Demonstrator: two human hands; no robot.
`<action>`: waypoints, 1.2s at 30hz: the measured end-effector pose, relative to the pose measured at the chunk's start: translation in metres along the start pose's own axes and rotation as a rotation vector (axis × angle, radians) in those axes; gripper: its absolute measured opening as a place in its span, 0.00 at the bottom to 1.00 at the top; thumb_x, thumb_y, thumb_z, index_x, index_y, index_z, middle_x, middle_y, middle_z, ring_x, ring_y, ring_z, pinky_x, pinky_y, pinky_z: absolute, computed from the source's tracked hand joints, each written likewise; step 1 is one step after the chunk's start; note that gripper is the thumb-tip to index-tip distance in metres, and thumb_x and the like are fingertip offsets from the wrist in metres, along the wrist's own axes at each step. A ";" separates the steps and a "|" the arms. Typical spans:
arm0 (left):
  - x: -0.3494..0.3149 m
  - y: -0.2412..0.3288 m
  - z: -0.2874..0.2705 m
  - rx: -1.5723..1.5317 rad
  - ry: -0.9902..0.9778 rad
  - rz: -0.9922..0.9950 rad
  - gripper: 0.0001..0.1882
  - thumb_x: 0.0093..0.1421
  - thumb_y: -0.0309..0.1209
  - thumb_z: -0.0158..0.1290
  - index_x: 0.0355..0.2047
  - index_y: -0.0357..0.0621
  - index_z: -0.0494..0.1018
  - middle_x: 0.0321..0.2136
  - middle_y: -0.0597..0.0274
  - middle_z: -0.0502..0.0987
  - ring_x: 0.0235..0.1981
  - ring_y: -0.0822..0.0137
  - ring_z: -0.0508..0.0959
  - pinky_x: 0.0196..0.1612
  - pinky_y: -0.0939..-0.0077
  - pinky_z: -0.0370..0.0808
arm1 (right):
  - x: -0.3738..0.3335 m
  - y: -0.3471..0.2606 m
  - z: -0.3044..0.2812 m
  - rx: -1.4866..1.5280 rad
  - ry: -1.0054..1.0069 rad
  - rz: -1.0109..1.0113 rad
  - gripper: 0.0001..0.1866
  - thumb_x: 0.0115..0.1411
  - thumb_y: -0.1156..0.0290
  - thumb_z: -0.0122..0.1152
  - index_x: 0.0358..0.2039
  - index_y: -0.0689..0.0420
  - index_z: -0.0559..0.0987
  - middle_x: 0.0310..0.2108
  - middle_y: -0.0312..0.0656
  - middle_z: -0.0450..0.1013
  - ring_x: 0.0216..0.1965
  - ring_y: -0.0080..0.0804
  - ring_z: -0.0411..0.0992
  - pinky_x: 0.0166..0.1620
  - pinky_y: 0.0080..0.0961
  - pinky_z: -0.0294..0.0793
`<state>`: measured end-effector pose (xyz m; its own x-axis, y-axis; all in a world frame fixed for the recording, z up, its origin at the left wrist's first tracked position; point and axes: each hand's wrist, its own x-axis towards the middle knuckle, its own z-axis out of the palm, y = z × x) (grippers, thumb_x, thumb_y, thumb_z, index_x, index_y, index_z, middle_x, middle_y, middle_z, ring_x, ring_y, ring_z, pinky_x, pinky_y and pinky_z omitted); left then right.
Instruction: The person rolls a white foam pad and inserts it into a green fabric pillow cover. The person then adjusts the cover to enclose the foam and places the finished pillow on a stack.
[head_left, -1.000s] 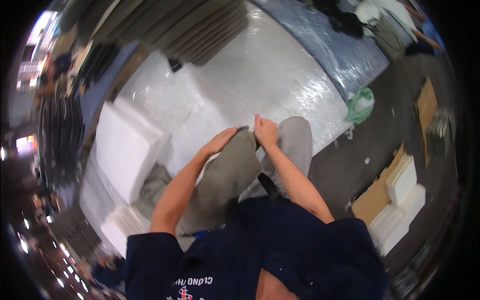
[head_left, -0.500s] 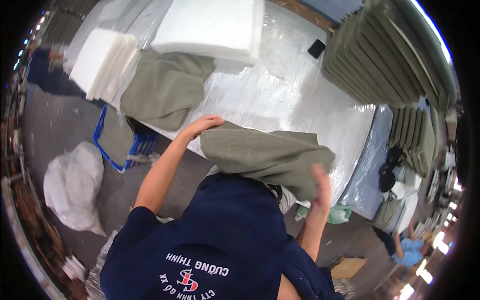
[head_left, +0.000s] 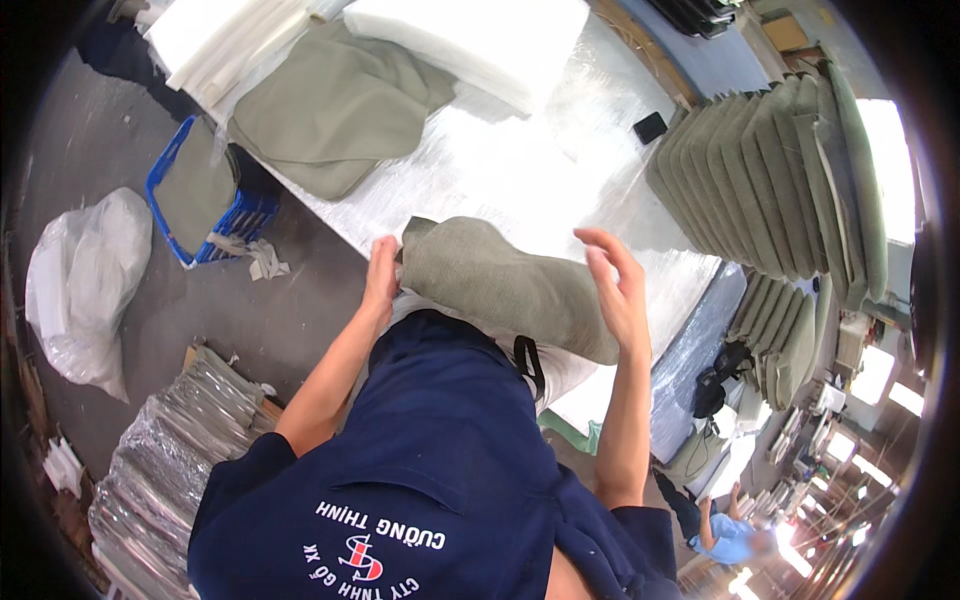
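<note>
An olive-green fabric cover (head_left: 500, 275), bulging and draped, lies across the near edge of the table against my body. My left hand (head_left: 381, 272) grips its left end, with the fingers partly hidden behind the cloth. Just beyond its right end my right hand (head_left: 622, 290) is raised, fingers stretched out and thumb apart, holding nothing. More olive-green covers (head_left: 335, 110) lie flat in a loose pile at the far left of the table.
White foam pads (head_left: 480, 40) sit at the back of the plastic-wrapped table (head_left: 590, 150). A black phone (head_left: 650, 127) lies near a tall row of green cushions (head_left: 750, 180). On the left floor are a blue crate (head_left: 185, 200) and a plastic bag (head_left: 88, 285). A co-worker (head_left: 725, 535) is at far right.
My left hand has shifted from the cover's top left corner down to its left end. My right hand has lifted off the right side. The cover is now more rounded, and the view has turned.
</note>
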<state>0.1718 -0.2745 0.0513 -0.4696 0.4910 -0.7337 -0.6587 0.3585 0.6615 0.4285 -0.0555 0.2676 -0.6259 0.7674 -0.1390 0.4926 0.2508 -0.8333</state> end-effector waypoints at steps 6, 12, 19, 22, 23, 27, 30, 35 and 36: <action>-0.043 -0.018 -0.015 -0.193 -0.082 -0.047 0.30 0.72 0.51 0.46 0.65 0.47 0.63 0.53 0.59 0.71 0.55 0.67 0.71 0.58 0.70 0.69 | 0.049 0.106 0.074 -0.335 -0.535 0.310 0.27 0.69 0.51 0.62 0.58 0.60 0.79 0.54 0.48 0.80 0.55 0.45 0.77 0.59 0.41 0.74; -0.049 -0.013 -0.007 -0.142 0.048 -0.037 0.28 0.73 0.46 0.45 0.65 0.42 0.62 0.53 0.59 0.71 0.54 0.67 0.71 0.59 0.70 0.68 | 0.028 0.050 0.072 -0.636 -0.463 0.048 0.19 0.67 0.53 0.63 0.41 0.60 0.82 0.30 0.55 0.80 0.37 0.51 0.81 0.42 0.46 0.78; -0.022 -0.037 -0.019 -0.052 -0.009 0.039 0.29 0.72 0.46 0.45 0.62 0.36 0.61 0.50 0.55 0.69 0.52 0.67 0.68 0.58 0.70 0.68 | -0.014 -0.107 -0.042 0.723 -1.169 -0.496 0.18 0.69 0.57 0.64 0.38 0.62 0.85 0.29 0.44 0.83 0.29 0.36 0.81 0.31 0.33 0.77; -0.016 -0.045 -0.021 -0.014 0.010 0.086 0.29 0.71 0.48 0.44 0.60 0.36 0.61 0.49 0.56 0.68 0.50 0.67 0.68 0.57 0.71 0.67 | 0.020 -0.074 -0.044 0.751 -0.955 -0.239 0.25 0.73 0.52 0.56 0.51 0.64 0.80 0.41 0.47 0.81 0.42 0.37 0.80 0.45 0.35 0.78; -0.017 -0.044 -0.020 -0.022 0.042 0.089 0.29 0.71 0.48 0.44 0.60 0.37 0.61 0.49 0.56 0.68 0.51 0.67 0.68 0.57 0.71 0.67 | 0.031 -0.056 -0.034 0.576 -0.757 0.000 0.28 0.74 0.49 0.52 0.56 0.64 0.78 0.46 0.49 0.80 0.48 0.38 0.79 0.51 0.36 0.77; -0.027 -0.036 -0.019 -0.008 0.036 0.048 0.26 0.73 0.51 0.43 0.55 0.40 0.66 0.46 0.59 0.70 0.48 0.68 0.69 0.54 0.71 0.68 | 0.034 0.073 0.099 -0.233 -0.506 0.223 0.36 0.73 0.39 0.48 0.62 0.61 0.75 0.58 0.48 0.75 0.58 0.39 0.73 0.59 0.40 0.74; -0.020 -0.047 -0.021 -0.012 0.062 0.040 0.25 0.74 0.53 0.43 0.51 0.42 0.69 0.42 0.62 0.71 0.45 0.70 0.70 0.52 0.72 0.69 | 0.028 0.047 0.147 -0.496 -0.639 0.257 0.32 0.73 0.41 0.50 0.52 0.62 0.80 0.54 0.47 0.76 0.54 0.37 0.74 0.57 0.38 0.76; -0.001 -0.084 -0.027 -0.109 0.101 0.104 0.24 0.75 0.54 0.44 0.48 0.44 0.71 0.40 0.65 0.72 0.42 0.71 0.70 0.50 0.74 0.69 | 0.016 0.023 0.144 0.504 -0.375 0.718 0.19 0.73 0.57 0.60 0.34 0.60 0.85 0.32 0.41 0.78 0.35 0.34 0.76 0.49 0.34 0.79; -0.005 -0.078 -0.024 -0.099 0.101 0.114 0.23 0.75 0.53 0.45 0.47 0.44 0.71 0.40 0.65 0.72 0.43 0.71 0.70 0.51 0.74 0.69 | 0.015 0.033 0.151 0.220 -0.340 0.467 0.19 0.73 0.56 0.60 0.35 0.60 0.86 0.32 0.40 0.79 0.34 0.34 0.77 0.48 0.33 0.80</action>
<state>0.2112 -0.3237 -0.0001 -0.5978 0.4402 -0.6699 -0.6500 0.2229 0.7265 0.3439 -0.1245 0.1578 -0.5500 0.5269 -0.6480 0.6473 -0.2213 -0.7294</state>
